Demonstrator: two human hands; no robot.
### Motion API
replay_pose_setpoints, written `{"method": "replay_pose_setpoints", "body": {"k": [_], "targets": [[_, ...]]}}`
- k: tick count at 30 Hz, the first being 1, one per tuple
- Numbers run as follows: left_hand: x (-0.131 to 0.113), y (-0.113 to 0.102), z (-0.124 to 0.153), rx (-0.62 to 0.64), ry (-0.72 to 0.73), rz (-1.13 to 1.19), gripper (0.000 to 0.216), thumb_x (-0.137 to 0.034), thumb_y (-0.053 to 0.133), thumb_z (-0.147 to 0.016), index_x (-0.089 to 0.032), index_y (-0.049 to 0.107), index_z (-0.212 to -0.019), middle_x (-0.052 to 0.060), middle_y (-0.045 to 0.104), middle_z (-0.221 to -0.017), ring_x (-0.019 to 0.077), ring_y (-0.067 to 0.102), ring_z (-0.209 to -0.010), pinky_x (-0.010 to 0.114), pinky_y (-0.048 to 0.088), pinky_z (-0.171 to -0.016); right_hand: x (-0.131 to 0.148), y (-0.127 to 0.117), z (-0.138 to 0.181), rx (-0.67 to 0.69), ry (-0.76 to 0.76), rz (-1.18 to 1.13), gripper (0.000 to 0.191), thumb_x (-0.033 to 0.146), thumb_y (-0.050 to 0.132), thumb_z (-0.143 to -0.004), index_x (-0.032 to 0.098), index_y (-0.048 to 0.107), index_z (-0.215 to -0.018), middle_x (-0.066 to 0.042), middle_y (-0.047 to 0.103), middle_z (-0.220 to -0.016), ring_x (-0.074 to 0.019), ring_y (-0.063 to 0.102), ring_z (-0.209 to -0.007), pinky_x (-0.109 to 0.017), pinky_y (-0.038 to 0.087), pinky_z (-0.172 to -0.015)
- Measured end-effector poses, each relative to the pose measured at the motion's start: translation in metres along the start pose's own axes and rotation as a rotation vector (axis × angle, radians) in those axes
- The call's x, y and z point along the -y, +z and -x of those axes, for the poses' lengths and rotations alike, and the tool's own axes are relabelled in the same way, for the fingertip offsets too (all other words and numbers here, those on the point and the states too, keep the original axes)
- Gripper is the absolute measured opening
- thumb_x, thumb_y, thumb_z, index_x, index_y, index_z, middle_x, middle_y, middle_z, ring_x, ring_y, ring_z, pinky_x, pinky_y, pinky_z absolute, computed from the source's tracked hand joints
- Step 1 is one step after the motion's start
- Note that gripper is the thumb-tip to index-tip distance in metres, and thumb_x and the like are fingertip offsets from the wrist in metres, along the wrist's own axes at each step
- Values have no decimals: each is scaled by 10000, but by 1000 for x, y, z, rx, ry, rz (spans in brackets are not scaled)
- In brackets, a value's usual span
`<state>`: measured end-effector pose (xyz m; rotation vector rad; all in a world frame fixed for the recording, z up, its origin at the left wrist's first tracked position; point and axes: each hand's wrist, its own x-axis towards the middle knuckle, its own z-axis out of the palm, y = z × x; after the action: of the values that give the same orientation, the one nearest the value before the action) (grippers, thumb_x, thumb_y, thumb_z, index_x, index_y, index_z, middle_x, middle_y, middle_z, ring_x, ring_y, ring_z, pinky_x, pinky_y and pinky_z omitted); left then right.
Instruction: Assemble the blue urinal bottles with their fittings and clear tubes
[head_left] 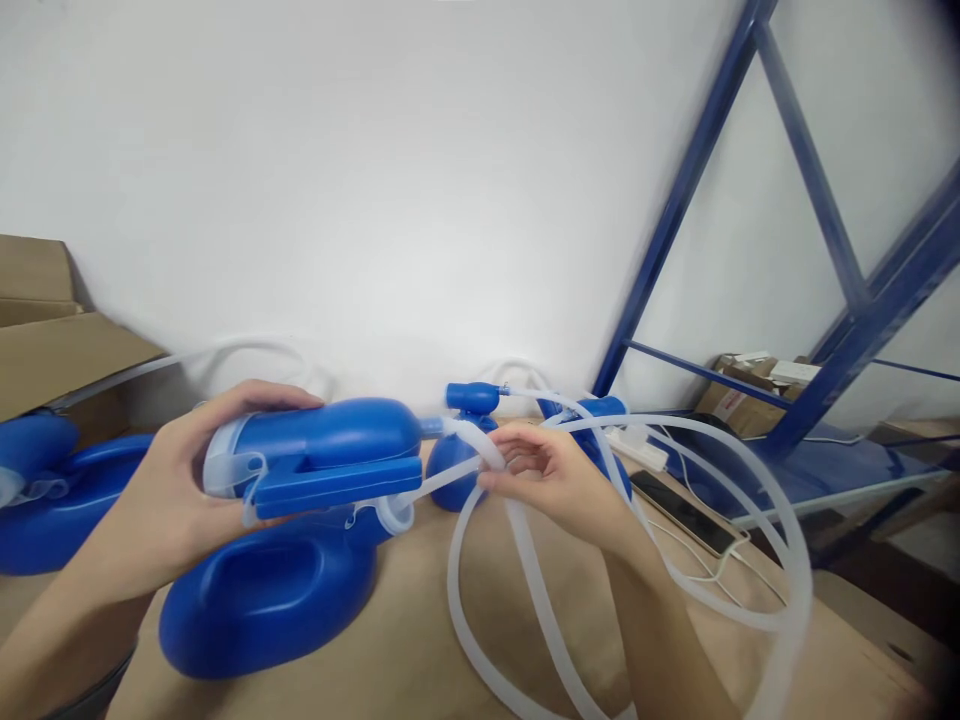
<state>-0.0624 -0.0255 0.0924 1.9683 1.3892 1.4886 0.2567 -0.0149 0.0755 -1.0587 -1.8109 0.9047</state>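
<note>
My left hand (180,470) is wrapped round the capped end of a blue plastic urinal head (352,435). It has a translucent cap (223,460) and a narrow spout on its right, where a white translucent hose (469,437) begins. Closed on that hose just past the spout is my right hand (536,465). Its fingertips pinch the tube, and loops of hose hang down and to the right. Under the held piece lies a rounded blue bottle (262,610) with a hollow grip; its translucent-rimmed neck (394,515) points right. Whether the two pieces join is hidden.
Another blue bottle (67,500) lies at left by an open cardboard box (75,350). Behind my right hand stand more blue bottles (457,485) with hoses. A phone (686,510), white cables and a power strip (637,450) lie at right, beside a blue metal rack (675,220).
</note>
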Motion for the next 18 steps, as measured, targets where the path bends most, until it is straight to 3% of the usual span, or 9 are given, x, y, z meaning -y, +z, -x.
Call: {"method": "replay_pose_setpoints", "body": {"k": [3,11,18], "targets": [[-1,-3,1,27,-18,-10,522,-468,813,-602,-256,684,-1062,-26,734,-993,200,678,-815,243,545,-731,-1,-2,-1,-65,-7,-31,258,393,874,-833,230,784,-1010,-32,813,-979,-205,771,-891,-338,594,-836],[-1,-16,3,107,-64,-48,546,-522,810,-582,-279,700,-1059,24,774,-979,237,698,-762,271,524,-604,-1,-11,-1,-95,146,-214,438,272,1043,-527,199,686,-771,-12,794,-750,-177,750,-702,-269,583,-667],[3,-16,1,120,-57,-27,552,-513,809,-602,-272,691,-1084,31,779,-969,242,715,-765,259,526,-571,-1,-13,-1,-200,35,-204,335,277,1038,-524,209,799,-748,-19,802,-763,-182,752,-699,-277,608,-670]]}}
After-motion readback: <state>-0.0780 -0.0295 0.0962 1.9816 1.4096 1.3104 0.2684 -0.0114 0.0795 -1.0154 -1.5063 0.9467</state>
